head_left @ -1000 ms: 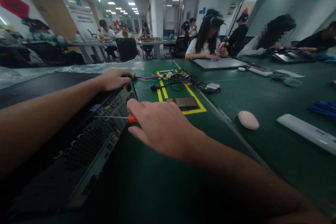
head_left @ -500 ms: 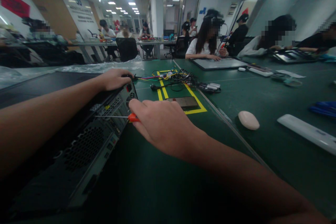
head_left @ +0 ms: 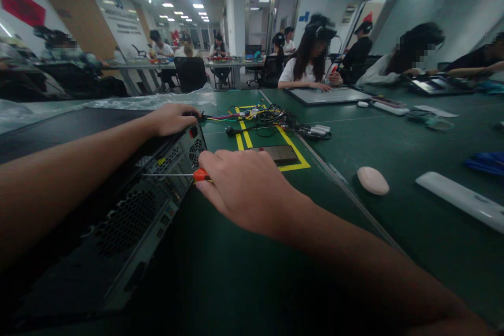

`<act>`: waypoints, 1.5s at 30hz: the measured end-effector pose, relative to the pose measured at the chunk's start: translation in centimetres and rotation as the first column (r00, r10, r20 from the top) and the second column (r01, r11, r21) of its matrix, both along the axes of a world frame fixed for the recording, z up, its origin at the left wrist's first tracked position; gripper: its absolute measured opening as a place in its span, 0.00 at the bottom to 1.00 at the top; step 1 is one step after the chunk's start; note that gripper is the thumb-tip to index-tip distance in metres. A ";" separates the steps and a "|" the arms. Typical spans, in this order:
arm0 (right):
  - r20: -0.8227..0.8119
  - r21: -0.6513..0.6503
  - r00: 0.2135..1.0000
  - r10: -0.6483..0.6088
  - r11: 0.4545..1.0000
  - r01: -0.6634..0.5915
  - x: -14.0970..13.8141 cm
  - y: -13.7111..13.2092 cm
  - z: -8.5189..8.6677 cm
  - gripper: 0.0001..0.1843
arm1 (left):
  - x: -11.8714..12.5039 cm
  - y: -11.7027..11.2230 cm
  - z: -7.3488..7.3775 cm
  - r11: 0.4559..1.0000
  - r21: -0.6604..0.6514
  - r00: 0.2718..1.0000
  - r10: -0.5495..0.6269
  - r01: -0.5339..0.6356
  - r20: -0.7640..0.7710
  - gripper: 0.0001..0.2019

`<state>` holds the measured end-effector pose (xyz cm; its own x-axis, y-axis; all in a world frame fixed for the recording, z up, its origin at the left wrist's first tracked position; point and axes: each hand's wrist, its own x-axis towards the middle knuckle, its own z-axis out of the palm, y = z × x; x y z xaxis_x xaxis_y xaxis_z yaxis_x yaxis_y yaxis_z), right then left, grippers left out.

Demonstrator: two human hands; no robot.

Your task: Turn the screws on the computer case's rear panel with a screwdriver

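Fingers of right hand (head_left: 252, 189) clamped on screwdriver (head_left: 200, 175), mid-frame; grip shifted slightly within the last second, tip unmoved: suggests turning in place. Left hand (head_left: 173, 118) over case (head_left: 126, 215), fingertips hidden, grip unclear. Case: lower left, on counter (head_left: 394, 139).

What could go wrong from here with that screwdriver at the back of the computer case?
The right hand holds the long, thin screwdriver near the back panel: its tip might slip and scratch the metal.
The left hand rests on the computer case at its far corner: if that hold eased, the case could shift.
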<state>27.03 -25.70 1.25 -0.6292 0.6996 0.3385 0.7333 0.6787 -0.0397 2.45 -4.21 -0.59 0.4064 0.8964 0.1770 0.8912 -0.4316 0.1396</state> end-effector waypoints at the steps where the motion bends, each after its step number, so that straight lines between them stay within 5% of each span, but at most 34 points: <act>1: 0.001 -0.006 1.000 0.000 1.000 0.000 0.0 0.0 0.0 0.13 | 0.0 0.0 0.0 1.000 -0.001 1.000 0.007 -0.007 -0.007 0.30; 7: -0.012 -0.011 1.000 0.016 1.000 -0.016 -0.2 0.1 -0.3 0.19 | 0.0 0.0 0.0 1.000 0.019 1.000 -0.013 0.013 -0.009 0.31; 25: -0.002 0.053 0.999 0.033 0.998 -0.033 0.1 0.3 -0.6 0.09 | 0.0 0.0 0.1 1.000 0.014 0.999 -0.009 0.010 -0.054 0.32; 45: -0.007 0.042 1.000 0.018 0.999 -0.018 0.0 0.2 -0.5 0.09 | -0.3 0.4 -0.2 1.000 0.025 1.000 -0.017 0.017 0.005 0.29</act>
<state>27.02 -25.47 0.75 -0.6389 0.6735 0.3719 0.7210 0.6928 -0.0160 2.20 -3.77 -0.81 0.4209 0.8844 0.2018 0.8828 -0.4505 0.1331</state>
